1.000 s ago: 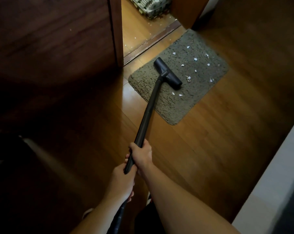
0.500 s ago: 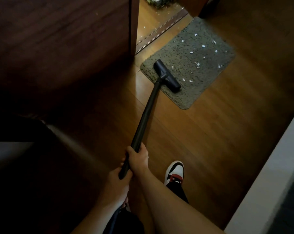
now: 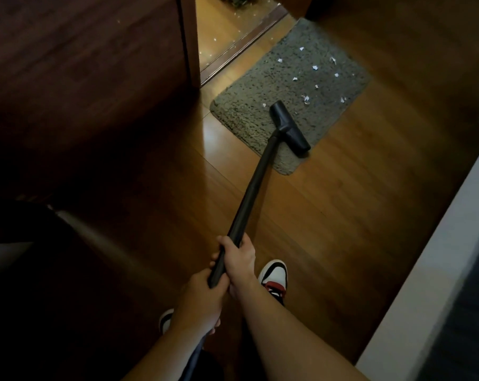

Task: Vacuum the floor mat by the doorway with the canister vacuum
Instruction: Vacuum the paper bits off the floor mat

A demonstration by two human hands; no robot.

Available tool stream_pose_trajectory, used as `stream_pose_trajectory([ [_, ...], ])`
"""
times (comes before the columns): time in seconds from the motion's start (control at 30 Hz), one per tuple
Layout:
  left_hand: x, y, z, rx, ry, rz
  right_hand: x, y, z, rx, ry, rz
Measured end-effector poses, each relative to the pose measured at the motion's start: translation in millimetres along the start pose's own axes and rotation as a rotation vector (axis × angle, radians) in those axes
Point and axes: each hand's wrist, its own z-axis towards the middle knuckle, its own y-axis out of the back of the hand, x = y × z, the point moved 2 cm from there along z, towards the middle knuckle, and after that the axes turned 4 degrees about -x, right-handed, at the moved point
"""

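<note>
Both my hands are clamped on the black vacuum wand (image 3: 256, 182) in the lower middle of the frame. My right hand (image 3: 239, 259) sits higher on the tube, fingers wrapped round it with the thumb side up. My left hand (image 3: 202, 298) grips the tube's lower end just beneath, and the two hands are almost touching. Below the left hand a dark hose (image 3: 194, 358) runs down out of the bottom edge (it is too dim there to say more about it).

The wand slants up and to the right to the black floor nozzle (image 3: 289, 127), which rests on the grey-green floor mat (image 3: 260, 86) in the upper middle of the frame. The nozzle lies across the mat's near part, and its lower end reaches the mat's right-hand edge. The mat sits on the wooden floor (image 3: 342, 215) by the doorway, just beside the threshold strip (image 3: 244, 45). White paper scraps (image 3: 315, 68) dot the mat's far half — all above and to the right of the nozzle — and one small scrap lies just left of the nozzle's upper end.

A dark wooden door (image 3: 81, 64) fills the upper left. My right shoe (image 3: 274, 276), white with red and black, shows just right of my hands, and my left shoe (image 3: 165, 321) peeks out beside my left wrist. A pale wall base (image 3: 425, 270) cuts across the lower right.
</note>
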Motion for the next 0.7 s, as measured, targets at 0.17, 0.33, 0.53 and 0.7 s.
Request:
stream_pose_trajectory([
  [0.17, -34, -36, 11, 0.004, 0.005, 0.063, 31, 33, 26, -0.015, 0.010, 0.003],
  [0.33, -78, -75, 26, 0.038, 0.008, 0.028, 75, 68, 57, -0.036, 0.010, -0.041],
  [0.53, -104, -105, 38, 0.038, 0.023, 0.009, 100, 90, 79, -0.049, 0.013, -0.075],
  [0.7, -91, -90, 32, 0.018, 0.027, 0.028, 89, 79, 66, -0.033, -0.008, -0.063],
])
